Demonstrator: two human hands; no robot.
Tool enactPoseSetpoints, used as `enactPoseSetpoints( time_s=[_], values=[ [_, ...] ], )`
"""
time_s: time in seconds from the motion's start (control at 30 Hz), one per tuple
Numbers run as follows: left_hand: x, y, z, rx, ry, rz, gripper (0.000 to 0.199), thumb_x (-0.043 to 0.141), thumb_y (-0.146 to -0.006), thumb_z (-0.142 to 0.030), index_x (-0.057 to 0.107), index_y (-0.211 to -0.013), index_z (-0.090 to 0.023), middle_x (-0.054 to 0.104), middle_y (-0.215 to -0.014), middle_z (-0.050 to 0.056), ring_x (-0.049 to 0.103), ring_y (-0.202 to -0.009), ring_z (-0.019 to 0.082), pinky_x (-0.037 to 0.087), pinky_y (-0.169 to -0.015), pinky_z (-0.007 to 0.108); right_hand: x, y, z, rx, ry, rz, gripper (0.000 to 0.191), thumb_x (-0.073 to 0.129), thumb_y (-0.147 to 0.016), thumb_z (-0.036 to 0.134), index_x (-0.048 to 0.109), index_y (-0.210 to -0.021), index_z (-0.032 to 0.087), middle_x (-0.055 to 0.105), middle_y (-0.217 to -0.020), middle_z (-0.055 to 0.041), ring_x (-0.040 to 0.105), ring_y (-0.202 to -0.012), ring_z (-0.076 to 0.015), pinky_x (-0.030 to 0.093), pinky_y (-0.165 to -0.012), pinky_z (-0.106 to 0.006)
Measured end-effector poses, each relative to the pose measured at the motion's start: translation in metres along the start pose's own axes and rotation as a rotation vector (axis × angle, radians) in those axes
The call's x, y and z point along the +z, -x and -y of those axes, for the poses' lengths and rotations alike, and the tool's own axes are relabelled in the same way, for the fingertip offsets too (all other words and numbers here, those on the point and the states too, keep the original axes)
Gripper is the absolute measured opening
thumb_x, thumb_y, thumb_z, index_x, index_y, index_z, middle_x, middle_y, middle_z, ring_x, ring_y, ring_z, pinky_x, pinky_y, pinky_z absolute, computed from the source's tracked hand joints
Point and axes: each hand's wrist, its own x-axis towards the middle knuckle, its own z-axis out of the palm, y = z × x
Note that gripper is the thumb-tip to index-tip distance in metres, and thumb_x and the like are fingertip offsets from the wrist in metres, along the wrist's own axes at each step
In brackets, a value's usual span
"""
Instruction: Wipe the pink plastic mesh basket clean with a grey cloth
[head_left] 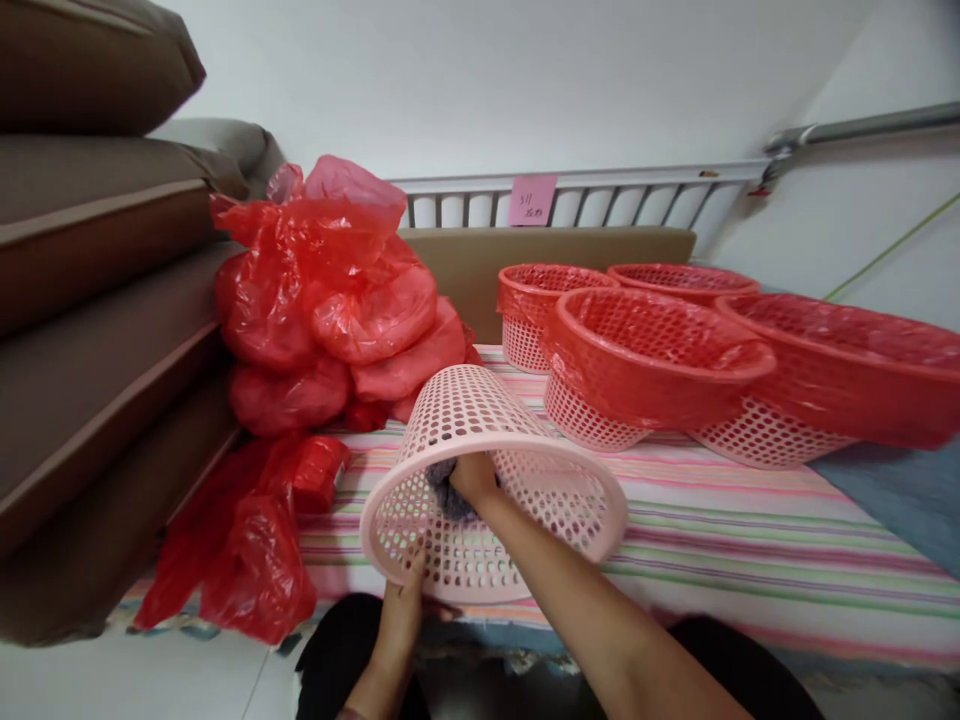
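Note:
A pale pink plastic wastebasket with round holes lies tipped on its side, its mouth facing me. My left hand grips the near rim at the lower left, thumb inside the mouth and the other fingers partly hidden beneath. Reaching into the wastebasket, my right hand is closed on a dark grey cloth against the inner wall. Part of the cloth is covered by the hand.
Several wastebaskets lined with red plastic bags stand at the right on the striped sheet. Red bundled bags are heaped at left, with a roll of red bags nearer. Brown cushions are stacked far left. A pink note hangs behind.

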Motion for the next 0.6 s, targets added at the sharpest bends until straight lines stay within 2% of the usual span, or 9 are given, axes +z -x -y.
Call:
enactPoseSetpoints(
  time_s=[0.13, 0.23, 0.3, 0.43, 0.5, 0.6],
  values=[
    [0.002, 0.005, -0.005, 0.045, -0.002, 0.010, 0.070, 0.076, -0.074, -0.048, 0.060, -0.134, -0.016, 0.070, -0.126, 0.016, 0.070, -0.107, 0.038, 0.059, -0.089, 0.051, 0.005, 0.066, -0.001, -0.074, 0.266, 0.116, 0.031, 0.057, -0.075, 0.013, 0.066, -0.105, 0.015, 0.063, -0.114, -0.0136, 0.057, -0.109, -0.0276, 0.040, -0.095, -0.037],
    [0.004, 0.009, -0.011, 0.173, 0.018, 0.011, 0.062, 0.073, -0.078, -0.046, 0.063, -0.131, -0.017, 0.067, -0.132, 0.015, 0.057, -0.129, 0.034, 0.044, -0.109, 0.047, 0.004, 0.110, 0.000, -0.132, 0.278, 0.151, 0.032, 0.056, -0.072, 0.011, 0.064, -0.102, 0.018, 0.061, -0.115, -0.0110, 0.055, -0.109, -0.0257, 0.038, -0.094, -0.034],
    [0.003, 0.011, -0.016, 0.233, 0.027, 0.016, 0.057, 0.074, -0.078, -0.044, 0.066, -0.127, -0.016, 0.065, -0.134, 0.015, 0.052, -0.134, 0.033, 0.038, -0.114, 0.045, 0.001, 0.128, 0.000, -0.148, 0.263, 0.166, 0.033, 0.055, -0.070, 0.010, 0.063, -0.101, 0.018, 0.060, -0.115, -0.0104, 0.054, -0.110, -0.0255, 0.038, -0.094, -0.035],
    [-0.004, 0.013, -0.023, 0.240, 0.037, -0.016, 0.054, 0.072, -0.079, -0.045, 0.068, -0.123, -0.015, 0.072, -0.123, 0.015, 0.060, -0.124, 0.036, 0.043, -0.109, 0.050, -0.007, 0.142, 0.001, -0.152, 0.262, 0.200, 0.040, 0.058, -0.068, 0.011, 0.063, -0.106, 0.019, 0.059, -0.117, -0.0107, 0.053, -0.112, -0.0272, 0.033, -0.102, -0.041],
    [-0.008, 0.012, -0.023, 0.261, 0.064, -0.051, 0.055, 0.073, -0.078, -0.043, 0.066, -0.126, -0.016, 0.074, -0.120, 0.012, 0.061, -0.123, 0.034, 0.044, -0.109, 0.047, -0.009, 0.143, 0.001, -0.165, 0.281, 0.232, 0.045, 0.061, -0.064, 0.011, 0.063, -0.108, 0.018, 0.059, -0.119, -0.0110, 0.053, -0.115, -0.0288, 0.029, -0.107, -0.044],
    [-0.012, 0.008, -0.019, 0.250, 0.087, -0.013, 0.059, 0.076, -0.075, -0.043, 0.065, -0.127, -0.016, 0.076, -0.113, 0.011, 0.065, -0.118, 0.033, 0.049, -0.104, 0.046, -0.008, 0.138, 0.001, -0.172, 0.293, 0.228, 0.042, 0.061, -0.065, 0.012, 0.064, -0.106, 0.018, 0.060, -0.118, -0.0111, 0.054, -0.114, -0.0295, 0.028, -0.108, -0.047]
  ],
)
